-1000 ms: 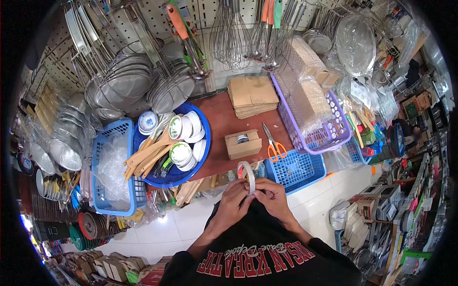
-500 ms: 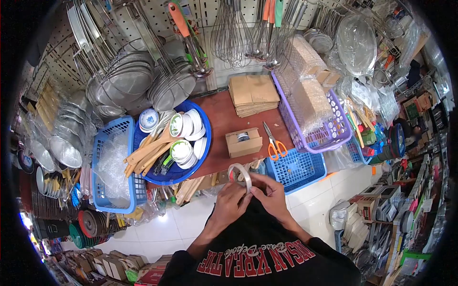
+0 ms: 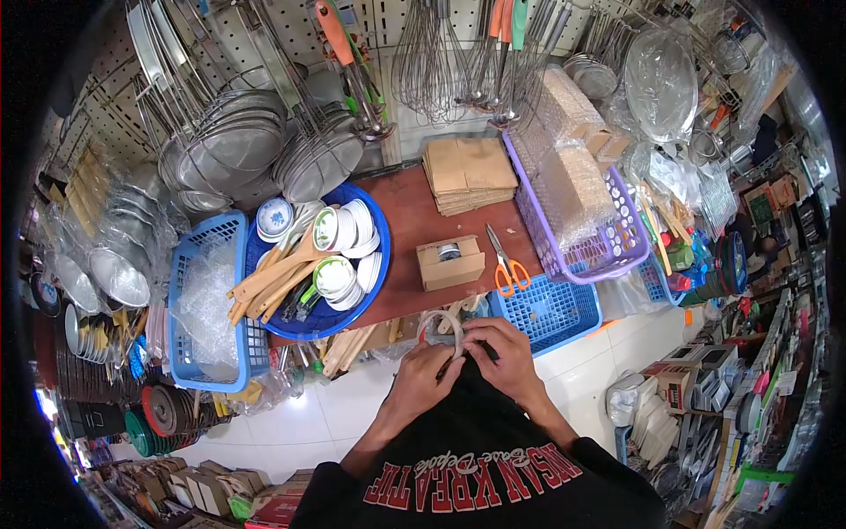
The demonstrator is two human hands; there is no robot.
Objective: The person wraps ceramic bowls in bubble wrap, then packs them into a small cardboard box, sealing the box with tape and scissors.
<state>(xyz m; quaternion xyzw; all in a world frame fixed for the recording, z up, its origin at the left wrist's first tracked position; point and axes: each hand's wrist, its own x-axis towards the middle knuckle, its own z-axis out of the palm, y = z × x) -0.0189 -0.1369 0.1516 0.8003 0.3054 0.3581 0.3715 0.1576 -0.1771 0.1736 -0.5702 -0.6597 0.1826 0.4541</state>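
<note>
My left hand (image 3: 423,377) is closed round a roll of clear tape (image 3: 457,337), held upright just off the front edge of the table. Close beside the roll's right side, my right hand (image 3: 508,354) has its thumb and fingers bent together in a pinch. Whether a tape end lies between them I cannot make out. Beyond the hands, a small open cardboard box (image 3: 451,273) lies on the table with a dark round item (image 3: 449,252) in it. Scissors with orange handles (image 3: 511,278) rest to its right.
A blue tub (image 3: 385,251) of bowls and wooden utensils stands left, beside a blue basket (image 3: 181,357) with bubble wrap. Flat brown cardboard pieces (image 3: 467,172) are stacked at the back. On the right are a purple basket (image 3: 573,269) and a lower blue basket (image 3: 568,339). Strainers and whisks hang behind.
My right hand has shifted slightly up and right, its fingers drawing a little away from the tape roll. The left hand keeps its hold, with the roll turned slightly.
</note>
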